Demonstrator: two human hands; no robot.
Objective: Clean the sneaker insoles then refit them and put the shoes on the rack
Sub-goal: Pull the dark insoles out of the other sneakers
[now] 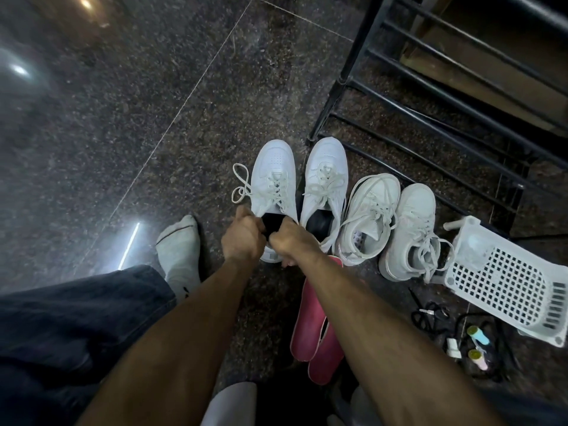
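Several white sneakers stand in a row on the dark stone floor. At the leftmost sneaker [272, 179], my left hand [242, 236] grips the left side of the collar. My right hand [289, 241] grips the right side, its fingers curled at the dark opening. What lies inside the opening is hidden. The second sneaker [325, 186] stands just to the right with a dark inside. Two pink insoles [310, 321] lie on the floor under my right forearm, overlapping each other.
Two more white sneakers [372, 216] [412, 235] stand further right. A black metal shoe rack [430, 96] rises at the back right. A white plastic basket [504, 281] lies tipped at the right, with small bottles [478, 335] and black cords beside it. My socked foot [181, 253] is at the left.
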